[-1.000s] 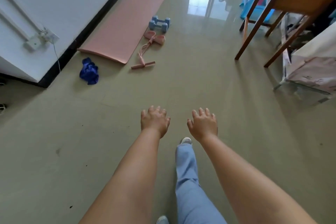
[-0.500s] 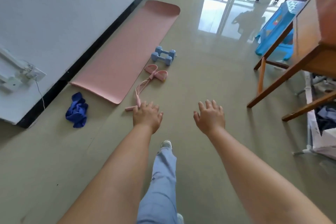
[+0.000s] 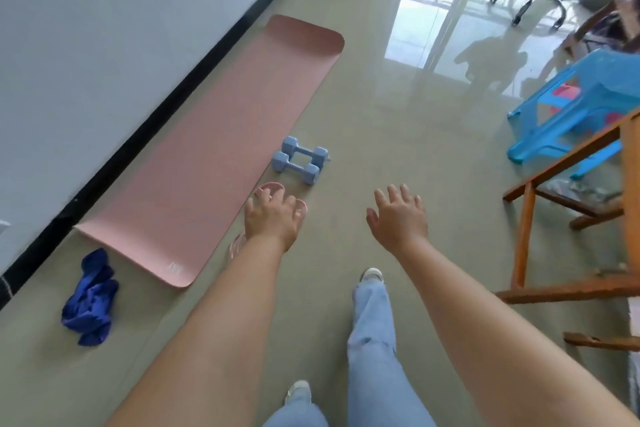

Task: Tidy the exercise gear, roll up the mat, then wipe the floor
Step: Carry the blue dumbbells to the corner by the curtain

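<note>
A person is looking down at both bare arms stretched forward over a tiled floor (image 3: 398,121). The left hand (image 3: 272,218) is hanging above a pink resistance band (image 3: 272,188), its fingers (image 3: 264,198) loosely spread and holding nothing; whether they are touching the band cannot be told. The right hand (image 3: 398,218) is hovering over bare floor, fingers relaxed and apart, also holding nothing. Two light blue dumbbells (image 3: 299,160) are lying side by side just beyond the band, right beside a pink mat (image 3: 207,156) lying flat along the wall. A crumpled blue cloth (image 3: 90,302) is sitting near the mat's closest corner. This appears to be the opening step, gathering the gear; next, the hands likely need to lower and close around band or dumbbells.
</note>
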Demonstrator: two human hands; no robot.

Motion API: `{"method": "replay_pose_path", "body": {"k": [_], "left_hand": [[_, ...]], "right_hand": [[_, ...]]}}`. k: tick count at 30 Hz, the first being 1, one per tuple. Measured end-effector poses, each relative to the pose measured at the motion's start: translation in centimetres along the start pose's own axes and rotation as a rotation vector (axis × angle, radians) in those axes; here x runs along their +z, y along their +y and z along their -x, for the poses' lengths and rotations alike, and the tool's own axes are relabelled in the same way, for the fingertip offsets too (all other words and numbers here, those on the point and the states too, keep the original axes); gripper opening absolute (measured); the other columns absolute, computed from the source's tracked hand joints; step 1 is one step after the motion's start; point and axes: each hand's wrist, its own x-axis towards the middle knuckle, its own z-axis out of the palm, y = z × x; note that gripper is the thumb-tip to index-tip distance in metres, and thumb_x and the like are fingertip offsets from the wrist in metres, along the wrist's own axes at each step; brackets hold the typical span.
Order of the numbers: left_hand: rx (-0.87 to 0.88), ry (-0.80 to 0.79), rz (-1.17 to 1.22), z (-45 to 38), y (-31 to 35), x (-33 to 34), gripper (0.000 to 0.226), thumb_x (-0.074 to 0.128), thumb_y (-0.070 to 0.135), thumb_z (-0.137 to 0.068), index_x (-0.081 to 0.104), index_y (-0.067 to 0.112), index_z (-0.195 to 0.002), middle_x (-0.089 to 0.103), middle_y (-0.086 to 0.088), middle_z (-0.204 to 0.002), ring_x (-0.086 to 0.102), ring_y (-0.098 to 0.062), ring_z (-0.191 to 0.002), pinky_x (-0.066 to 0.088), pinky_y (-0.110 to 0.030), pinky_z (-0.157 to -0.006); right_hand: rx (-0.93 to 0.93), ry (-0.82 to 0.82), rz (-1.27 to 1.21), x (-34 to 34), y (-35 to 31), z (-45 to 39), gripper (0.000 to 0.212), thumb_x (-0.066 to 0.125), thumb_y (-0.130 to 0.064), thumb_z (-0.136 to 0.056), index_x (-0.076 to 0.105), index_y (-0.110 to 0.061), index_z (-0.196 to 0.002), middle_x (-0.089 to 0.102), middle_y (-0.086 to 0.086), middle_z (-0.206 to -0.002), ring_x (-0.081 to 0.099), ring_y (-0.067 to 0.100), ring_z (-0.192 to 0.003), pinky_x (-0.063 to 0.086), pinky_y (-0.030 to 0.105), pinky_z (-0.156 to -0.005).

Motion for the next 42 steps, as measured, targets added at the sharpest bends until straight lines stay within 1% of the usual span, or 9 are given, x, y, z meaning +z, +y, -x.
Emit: {"method": "replay_pose_path", "body": {"k": [9, 13, 18, 24, 27, 30, 36, 39, 42], "left_hand": [[-0.198, -0.112, 0.15, -21.9, 3.5, -3.3, 0.039, 0.032, 0.035, -0.099, 0.047, 0.018, -0.131, 0.04, 0.001, -0.144, 0.03, -0.023, -0.137, 0.027, -0.037, -0.107], [-0.356, -0.167, 0.215, -30.0, 1.7, -3.1, 0.039, 0.032, 0.034, -0.099, 0.045, 0.019, -0.133, 0.037, 0.002, -0.147, 0.027, -0.022, -0.138, 0.027, -0.038, -0.107], [-0.463, -0.215, 0.308, -40.9, -0.6, -3.0, 0.04, 0.03, 0.034, -0.1, 0.044, 0.02, -0.135, 0.036, 0.003, -0.149, 0.025, -0.022, -0.141, 0.026, -0.038, -0.109], [-0.606, -0.329, 0.38, -50.4, -2.5, -1.0, 0.039, 0.031, 0.033, -0.1, 0.047, 0.02, -0.132, 0.041, 0.001, -0.144, 0.032, -0.021, -0.136, 0.026, -0.039, -0.11], [-0.715, -0.419, 0.433, -54.2, -3.3, 1.2, 0.038, 0.034, 0.033, -0.099, 0.048, 0.018, -0.131, 0.041, -0.005, -0.144, 0.035, -0.023, -0.134, 0.024, -0.04, -0.112], [-0.809, -0.448, 0.506, -58.1, -3.9, 5.4, 0.037, 0.033, 0.032, -0.1, 0.053, 0.014, -0.125, 0.049, -0.008, -0.135, 0.044, -0.027, -0.125, 0.035, -0.039, -0.102], [-0.971, -0.51, 0.677, -65.7, -3.0, 20.5, 0.034, 0.036, 0.03, -0.099, 0.054, 0.007, -0.118, 0.057, -0.013, -0.123, 0.051, -0.033, -0.117, 0.043, -0.038, -0.089], [-1.064, -0.507, 0.838, -69.5, -2.1, 29.3, 0.036, 0.04, 0.031, -0.098, 0.049, 0.003, -0.118, 0.056, -0.017, -0.123, 0.052, -0.034, -0.116, 0.043, -0.04, -0.09], [-1.157, -0.484, 0.984, -73.1, -2.0, 37.3, 0.042, 0.042, 0.036, -0.097, 0.044, 0.002, -0.123, 0.056, -0.016, -0.125, 0.054, -0.034, -0.116, 0.043, -0.039, -0.09]], "right_hand": [[-0.213, -0.109, 0.125, -6.9, 1.4, -26.8, 0.053, 0.029, -0.037, -0.1, 0.023, -0.014, -0.147, 0.022, 0.008, -0.155, 0.009, 0.027, -0.147, 0.009, 0.041, -0.119], [-0.334, -0.147, 0.184, -8.0, -1.1, -37.7, 0.052, 0.03, -0.036, -0.1, 0.024, -0.015, -0.147, 0.025, 0.008, -0.154, 0.011, 0.027, -0.146, 0.011, 0.041, -0.118], [-0.427, -0.192, 0.241, -8.8, -5.5, -50.7, 0.05, 0.03, -0.036, -0.1, 0.028, -0.014, -0.145, 0.03, 0.007, -0.152, 0.013, 0.026, -0.146, 0.013, 0.039, -0.118], [-0.542, -0.343, 0.302, -6.5, -9.8, -62.0, 0.047, 0.03, -0.034, -0.099, 0.034, -0.013, -0.141, 0.033, 0.006, -0.15, 0.013, 0.024, -0.146, 0.016, 0.037, -0.118], [-0.587, -0.405, 0.369, -3.5, -11.3, -67.2, 0.042, 0.032, -0.031, -0.099, 0.046, -0.008, -0.131, 0.041, 0.006, -0.143, 0.019, 0.023, -0.144, 0.021, 0.036, -0.116], [-0.646, -0.459, 0.407, 1.0, -12.8, -72.2, 0.038, 0.034, -0.028, -0.098, 0.051, -0.006, -0.124, 0.048, 0.007, -0.135, 0.027, 0.024, -0.139, 0.025, 0.034, -0.112], [-0.715, -0.603, 0.479, 15.8, -14.2, -80.5, 0.034, 0.036, -0.024, -0.096, 0.055, -0.005, -0.117, 0.057, 0.01, -0.121, 0.044, 0.026, -0.122, 0.038, 0.032, -0.093], [-0.688, -0.635, 0.532, 24.4, -14.2, -84.4, 0.036, 0.039, -0.032, -0.096, 0.055, -0.006, -0.117, 0.059, 0.01, -0.118, 0.048, 0.026, -0.118, 0.04, 0.032, -0.082], [-0.609, -0.661, 0.575, 32.1, -14.5, -88.5, 0.049, 0.045, -0.049, -0.091, 0.053, -0.008, -0.116, 0.06, 0.008, -0.116, 0.053, 0.026, -0.115, 0.04, 0.032, -0.077]]}}
